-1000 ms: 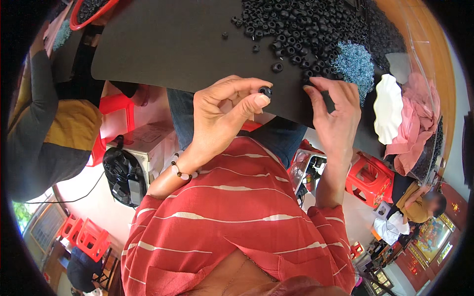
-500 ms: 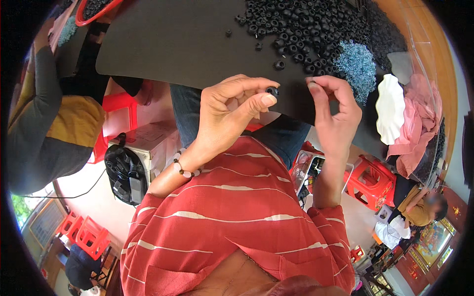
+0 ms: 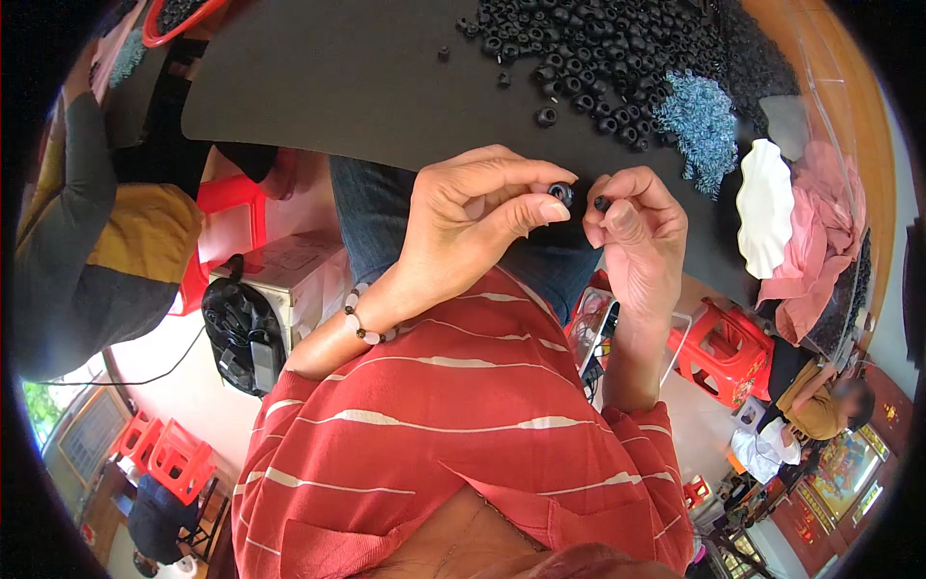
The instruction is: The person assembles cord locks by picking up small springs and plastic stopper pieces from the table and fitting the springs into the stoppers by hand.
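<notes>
Between the thumb and forefinger of my left hand is a small round black piece with a hole in its face. Close beside it, my right hand pinches a smaller black part at its fingertips; its exact kind is too small to tell. The two pieces are apart. Both hands are over the near edge of a dark mat. Farther off lies a heap of similar round black pieces, and a pile of small clear-blue parts sits against its right side.
A white wavy-edged dish and a pink cloth lie at the right. A single black piece rests near the heap. Red stools stand beyond my right arm. Another person sits at the left.
My left hand has shifted slightly right with its black piece. My right hand has moved down and closer to it, and a small black part now shows in its fingers.
</notes>
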`<action>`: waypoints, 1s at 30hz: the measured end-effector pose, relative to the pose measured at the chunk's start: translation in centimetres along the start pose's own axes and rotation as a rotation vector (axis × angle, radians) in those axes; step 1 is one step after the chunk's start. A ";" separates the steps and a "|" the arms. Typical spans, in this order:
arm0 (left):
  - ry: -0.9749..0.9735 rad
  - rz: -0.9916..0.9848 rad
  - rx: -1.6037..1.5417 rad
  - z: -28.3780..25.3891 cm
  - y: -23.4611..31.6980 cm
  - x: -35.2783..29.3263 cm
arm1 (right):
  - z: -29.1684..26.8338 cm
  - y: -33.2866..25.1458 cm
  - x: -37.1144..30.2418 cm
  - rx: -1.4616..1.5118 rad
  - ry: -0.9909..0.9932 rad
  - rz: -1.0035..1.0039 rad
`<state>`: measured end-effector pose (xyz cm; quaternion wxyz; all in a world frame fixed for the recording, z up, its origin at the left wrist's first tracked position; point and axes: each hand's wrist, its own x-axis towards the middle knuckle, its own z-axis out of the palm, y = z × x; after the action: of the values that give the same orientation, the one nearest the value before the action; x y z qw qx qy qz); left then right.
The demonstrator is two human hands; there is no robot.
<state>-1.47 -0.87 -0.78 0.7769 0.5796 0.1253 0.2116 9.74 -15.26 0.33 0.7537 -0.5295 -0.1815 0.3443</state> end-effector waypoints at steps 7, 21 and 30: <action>-0.060 0.054 0.065 0.3 0.0 0.0 | -0.3 0.5 -0.3 0.099 -0.010 0.043; -0.116 0.235 0.286 0.2 -1.0 0.3 | -0.9 0.3 -0.2 0.047 -0.093 0.072; -0.129 0.261 0.362 0.2 -0.6 0.3 | -1.0 0.0 -0.1 -0.001 -0.114 0.102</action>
<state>-0.97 -1.05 -1.26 0.6329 0.7330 0.0355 0.2468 10.30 -15.98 0.00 0.7235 -0.5180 -0.1969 0.4116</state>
